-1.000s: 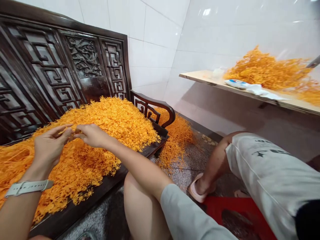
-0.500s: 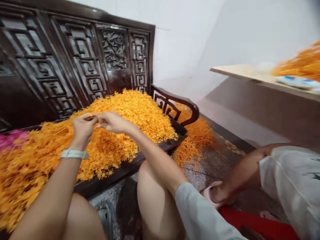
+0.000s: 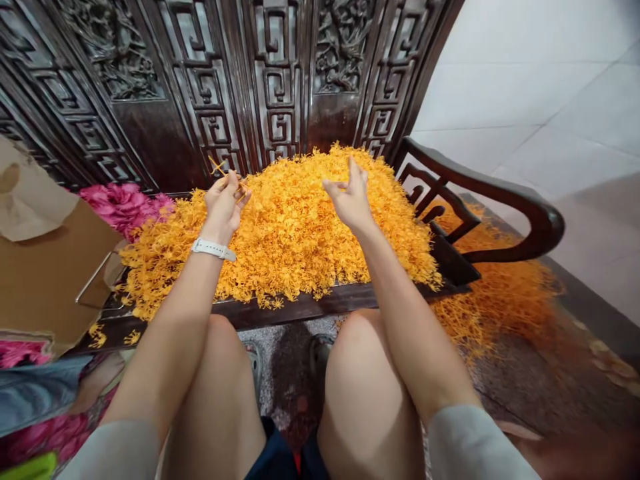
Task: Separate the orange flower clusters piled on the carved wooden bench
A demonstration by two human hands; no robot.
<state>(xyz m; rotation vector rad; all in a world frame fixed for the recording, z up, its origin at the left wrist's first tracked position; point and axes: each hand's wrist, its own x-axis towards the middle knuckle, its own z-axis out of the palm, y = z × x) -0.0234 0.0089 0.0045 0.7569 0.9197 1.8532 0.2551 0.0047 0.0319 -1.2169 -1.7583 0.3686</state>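
Observation:
A large heap of small orange-yellow artificial flower pieces [image 3: 295,227] covers the seat of a dark carved wooden bench [image 3: 300,308]. Above the heap's left side, my left hand [image 3: 223,208] pinches a thin-armed orange flower piece [image 3: 217,167] between thumb and fingers, its spidery tips sticking up. A pale strap circles that wrist. My right hand [image 3: 351,198] hovers over the right part of the heap, fingers spread apart, with nothing visible in it. The two hands are well apart.
Pink artificial flowers [image 3: 125,207] lie left of the heap, beside a cardboard box [image 3: 60,273]. The bench's curved armrest [image 3: 520,240] stands at the right. More orange pieces [image 3: 505,300] are piled on the floor beyond it.
My hands were together over the heap and have separated, the right one opening. The view has turned left, bringing in the box and more pink flowers; the shelf and the other person's leg left view.

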